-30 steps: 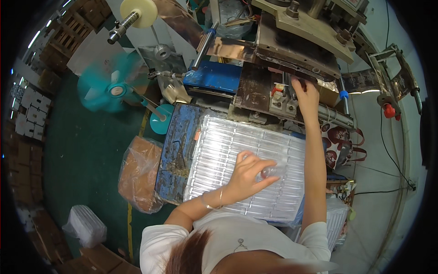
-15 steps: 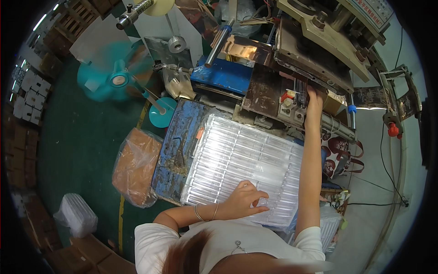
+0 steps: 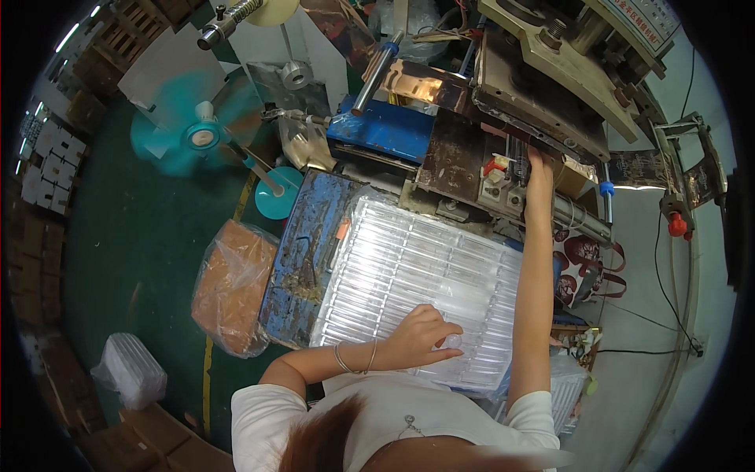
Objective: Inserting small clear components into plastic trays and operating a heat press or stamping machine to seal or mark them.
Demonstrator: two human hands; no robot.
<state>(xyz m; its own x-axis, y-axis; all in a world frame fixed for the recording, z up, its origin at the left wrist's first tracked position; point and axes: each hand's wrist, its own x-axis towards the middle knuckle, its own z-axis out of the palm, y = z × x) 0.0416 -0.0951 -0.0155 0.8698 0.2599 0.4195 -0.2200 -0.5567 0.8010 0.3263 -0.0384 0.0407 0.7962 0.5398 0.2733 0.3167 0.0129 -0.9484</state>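
A ribbed clear plastic tray (image 3: 377, 271), filled with rows of long transparent pieces, lies on the worn blue bench in front of me. Over its near edge, my left hand (image 3: 423, 340) is curled, with thumb and fingers around a small clear plastic piece (image 3: 451, 341) whose full shape I cannot make out. My right arm reaches forward to the hot-stamping press (image 3: 543, 106). Under its upper plate, my right hand (image 3: 539, 169) is beside a clear tube (image 3: 517, 151) in the metal fixture (image 3: 503, 191). The plate's edge and shadow hide its fingertips.
Copper-coloured foil (image 3: 425, 85) runs into the press from the left. A red-and-yellow part (image 3: 495, 165) sits by the fixture. A turquoise fan (image 3: 203, 135) turns at the left. A bagged brown carton (image 3: 234, 287) stands beside the blue bench (image 3: 303, 252). A patterned bag (image 3: 586, 267) is at the right.
My left hand has tipped slightly over the tray, its fingers still around the clear piece. My right hand stays at the fixture under the press, with hardly any visible movement.
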